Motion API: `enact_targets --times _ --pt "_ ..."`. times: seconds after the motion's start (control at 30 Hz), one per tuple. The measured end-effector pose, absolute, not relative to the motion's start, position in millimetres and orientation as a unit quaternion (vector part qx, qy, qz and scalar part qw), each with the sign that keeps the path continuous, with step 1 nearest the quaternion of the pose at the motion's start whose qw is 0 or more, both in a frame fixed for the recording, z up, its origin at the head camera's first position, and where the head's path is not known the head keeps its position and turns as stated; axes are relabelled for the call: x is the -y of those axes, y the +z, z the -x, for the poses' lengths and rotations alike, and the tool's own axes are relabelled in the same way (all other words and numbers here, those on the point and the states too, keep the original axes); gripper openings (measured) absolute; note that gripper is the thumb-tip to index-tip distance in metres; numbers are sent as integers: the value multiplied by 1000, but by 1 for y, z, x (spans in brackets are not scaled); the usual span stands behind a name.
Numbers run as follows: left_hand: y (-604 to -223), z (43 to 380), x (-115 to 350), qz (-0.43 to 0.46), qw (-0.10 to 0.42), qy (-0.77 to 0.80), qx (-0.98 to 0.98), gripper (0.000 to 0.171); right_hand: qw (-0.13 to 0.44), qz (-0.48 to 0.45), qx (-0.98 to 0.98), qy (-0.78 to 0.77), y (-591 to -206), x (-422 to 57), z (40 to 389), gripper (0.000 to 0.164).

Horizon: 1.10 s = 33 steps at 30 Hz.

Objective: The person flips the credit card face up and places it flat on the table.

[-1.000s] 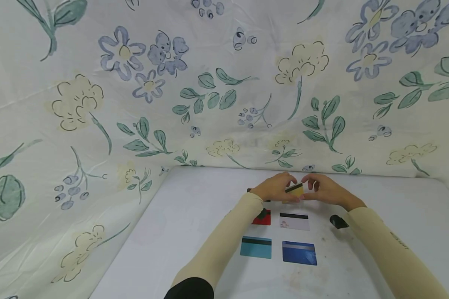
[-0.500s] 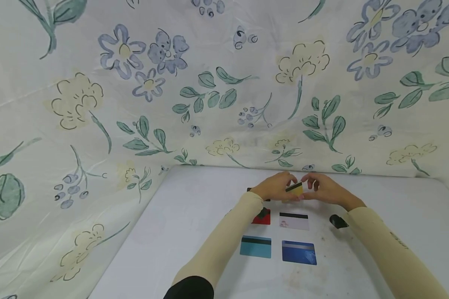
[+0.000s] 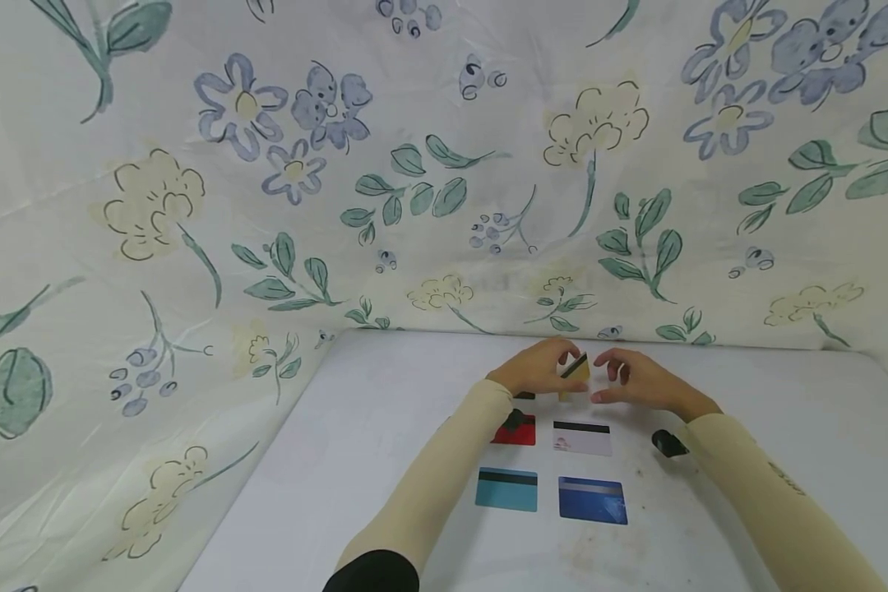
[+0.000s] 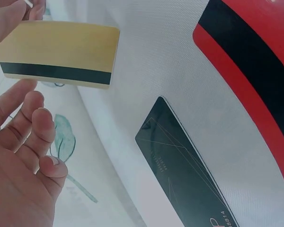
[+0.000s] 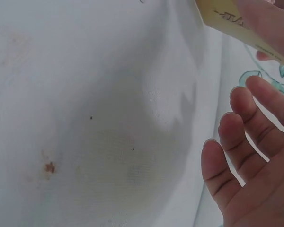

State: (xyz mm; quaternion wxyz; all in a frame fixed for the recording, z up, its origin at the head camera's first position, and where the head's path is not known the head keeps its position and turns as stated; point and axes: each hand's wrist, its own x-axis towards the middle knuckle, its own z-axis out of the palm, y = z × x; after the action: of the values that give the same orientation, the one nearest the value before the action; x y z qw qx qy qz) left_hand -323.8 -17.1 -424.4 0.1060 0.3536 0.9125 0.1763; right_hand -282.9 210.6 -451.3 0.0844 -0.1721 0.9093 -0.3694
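My left hand (image 3: pixel 533 367) pinches a gold card with a black stripe (image 4: pixel 59 45) by its edges, between thumb and fingers. The card is raised at the far part of the table and stands tilted in the head view. My right hand (image 3: pixel 640 382) is just right of it, fingers loosely bent, a gap showing between its fingertips and the card. In the right wrist view a thumb overlaps the gold card's printed side. Near my left hand lie a dark card (image 4: pixel 180 165), mostly hidden by that hand in the head view, and a red card with a black stripe (image 3: pixel 520 432).
Closer on the white table (image 3: pixel 326 460) lie a pale striped card (image 3: pixel 581 439), a light blue card (image 3: pixel 506 491) and a dark blue card (image 3: pixel 593 501). A small black object (image 3: pixel 668 443) is beside the right sleeve. A flowered cloth (image 3: pixel 444 205) hangs behind the table's far edge.
The gold card has turned to a steeper tilt and shifted slightly left with my left hand. My right hand, earlier touching the card's right side, has come away from it.
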Motion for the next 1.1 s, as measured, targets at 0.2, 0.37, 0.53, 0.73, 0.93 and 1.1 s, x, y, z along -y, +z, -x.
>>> enact_targets --times 0.2,0.37,0.53,0.73,0.93,1.1 --pt "-424 324 19 -358 104 178 -911 65 92 157 -915 -361 -454 -208 284 66" --pt "-424 324 18 -358 105 181 -910 66 101 152 -916 -358 -454 -206 285 68" --pt "-424 324 18 -350 107 180 -913 66 107 153 -915 -357 -454 -205 286 69" --pt "-424 324 18 -352 107 184 -912 67 104 161 -913 -359 -456 -206 286 68" --pt "-425 324 19 -354 105 190 -910 67 104 166 -911 -363 -456 -204 285 67" --pt "-425 324 19 -356 102 193 -908 66 101 167 -910 -365 -456 -202 285 68"
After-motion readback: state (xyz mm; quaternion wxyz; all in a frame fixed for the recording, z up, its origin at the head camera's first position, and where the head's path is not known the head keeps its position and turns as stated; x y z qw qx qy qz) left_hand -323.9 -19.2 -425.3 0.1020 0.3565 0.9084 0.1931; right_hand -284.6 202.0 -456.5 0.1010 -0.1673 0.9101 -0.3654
